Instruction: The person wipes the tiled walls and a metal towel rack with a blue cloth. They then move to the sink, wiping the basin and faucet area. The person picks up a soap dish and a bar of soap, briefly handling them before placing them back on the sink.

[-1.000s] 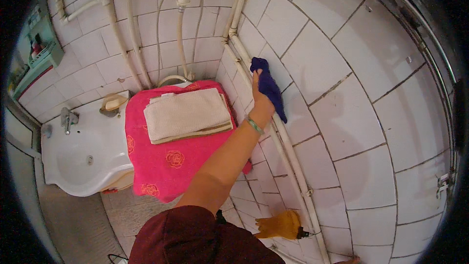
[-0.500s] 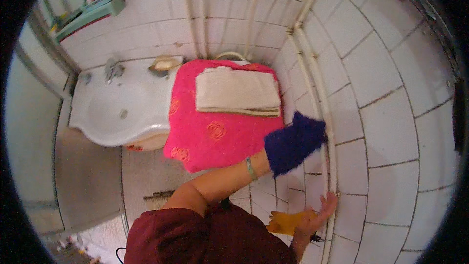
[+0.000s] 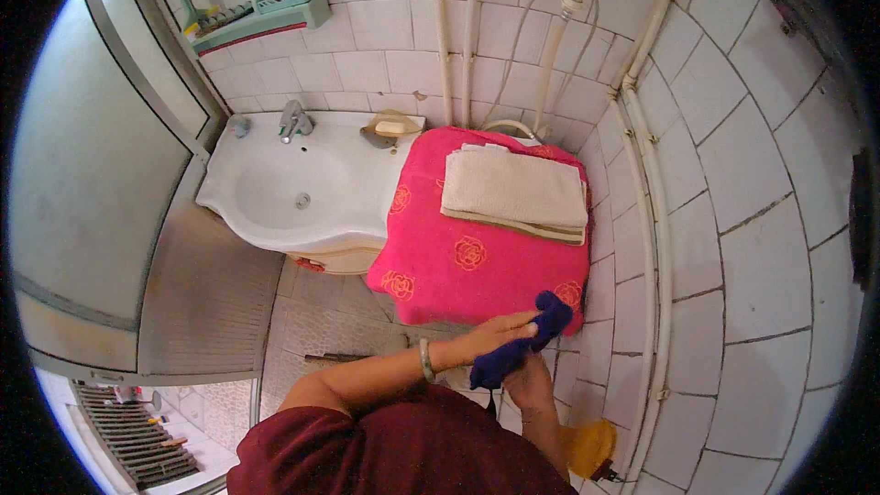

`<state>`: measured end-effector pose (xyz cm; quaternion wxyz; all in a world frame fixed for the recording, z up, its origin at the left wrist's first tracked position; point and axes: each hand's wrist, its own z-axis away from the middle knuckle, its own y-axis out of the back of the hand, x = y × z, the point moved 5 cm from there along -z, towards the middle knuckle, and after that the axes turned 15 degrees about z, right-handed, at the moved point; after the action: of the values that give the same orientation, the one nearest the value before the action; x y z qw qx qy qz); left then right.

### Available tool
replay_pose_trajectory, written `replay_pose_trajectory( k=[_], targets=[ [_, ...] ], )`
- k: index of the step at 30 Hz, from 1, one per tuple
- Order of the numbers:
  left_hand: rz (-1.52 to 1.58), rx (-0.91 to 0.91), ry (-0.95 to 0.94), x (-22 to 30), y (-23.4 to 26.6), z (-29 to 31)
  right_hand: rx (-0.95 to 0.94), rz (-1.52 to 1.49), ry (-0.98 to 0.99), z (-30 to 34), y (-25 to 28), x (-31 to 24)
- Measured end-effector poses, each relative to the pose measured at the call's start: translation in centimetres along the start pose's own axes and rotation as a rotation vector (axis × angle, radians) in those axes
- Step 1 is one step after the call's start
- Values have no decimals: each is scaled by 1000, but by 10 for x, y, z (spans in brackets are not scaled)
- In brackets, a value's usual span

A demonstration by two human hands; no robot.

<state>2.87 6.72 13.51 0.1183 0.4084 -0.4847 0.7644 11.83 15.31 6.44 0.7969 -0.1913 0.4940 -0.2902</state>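
Note:
A dark blue cloth (image 3: 500, 365) is bunched between my two hands, in front of the pink cover's near right corner. My left hand (image 3: 495, 335), with a bracelet at its wrist, is closed on the cloth from the left. From below, my right hand (image 3: 529, 383) grips the same cloth; its fingers are partly hidden by it. One end of the cloth sticks up past my left fingers. Beyond my hands is a pink cover (image 3: 431, 261) with yellow rose patterns, and folded white towels (image 3: 513, 185) lie on it.
A white washbasin (image 3: 261, 192) with a faucet (image 3: 294, 121) and a soap dish (image 3: 378, 136) stands at left. White pipes (image 3: 655, 247) run along the tiled right wall. A yellow glove-like thing (image 3: 591, 447) hangs beside my right forearm. A green mirror shelf (image 3: 275, 14) is at upper left.
The blue cloth, which covered my left hand by the right wall pipes, has come back toward my body and is bunched up. My right hand has left the pipe and taken hold of it.

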Motion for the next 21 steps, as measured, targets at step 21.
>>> replay_pose_trajectory(
  k=[21],
  targets=[
    [-951,1113,-173,84,473,280,262,2178,904,-256,-261,82]
  ],
)
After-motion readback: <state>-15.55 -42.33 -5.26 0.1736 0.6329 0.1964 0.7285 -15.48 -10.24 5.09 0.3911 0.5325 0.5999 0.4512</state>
